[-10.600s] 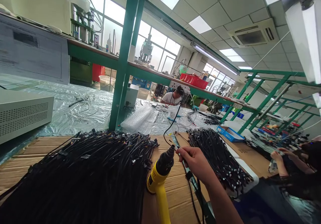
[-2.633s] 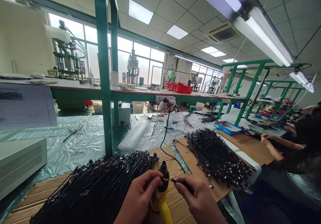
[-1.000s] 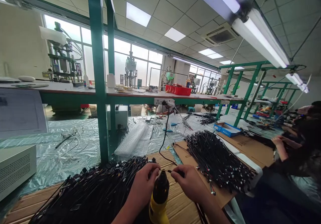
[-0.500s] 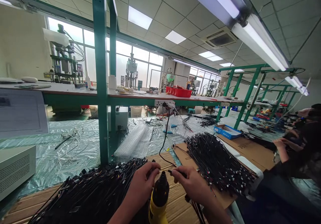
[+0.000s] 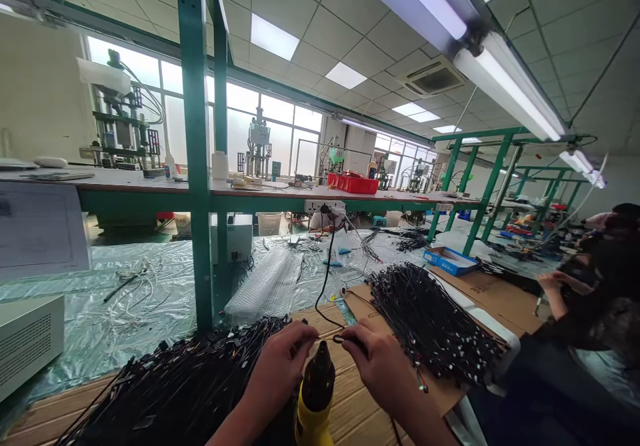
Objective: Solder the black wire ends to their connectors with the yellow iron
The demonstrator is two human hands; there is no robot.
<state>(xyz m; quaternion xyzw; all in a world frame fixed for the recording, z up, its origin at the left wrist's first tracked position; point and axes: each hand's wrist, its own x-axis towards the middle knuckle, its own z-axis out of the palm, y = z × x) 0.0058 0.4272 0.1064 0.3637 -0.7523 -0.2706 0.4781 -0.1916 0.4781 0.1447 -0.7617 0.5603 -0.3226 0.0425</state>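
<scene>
A yellow heat gun (image 5: 313,416) stands upright at the bottom middle, its black nozzle pointing up between my two hands. My left hand (image 5: 284,363) is closed in a pinch just left of the nozzle tip, on one end of a thin cable. On the other side my right hand (image 5: 379,364) pinches the black part of the same cable (image 5: 338,339), which spans the gap just above the nozzle. Fingers hide both gripped ends. Beside my left forearm lies a big heap of black cables (image 5: 185,383).
A second pile of black cables (image 5: 433,316) with white connectors lies on cardboard (image 5: 493,299) to the right. A blue box (image 5: 450,261) sits behind it. A green post (image 5: 195,166) rises at left, near bubble wrap (image 5: 267,283). Another person's hand (image 5: 553,283) shows at far right.
The view has shifted slightly. My right hand has turned a little, and the black cable at its fingertips now shows as a small loop. Both hands stay at the nozzle.
</scene>
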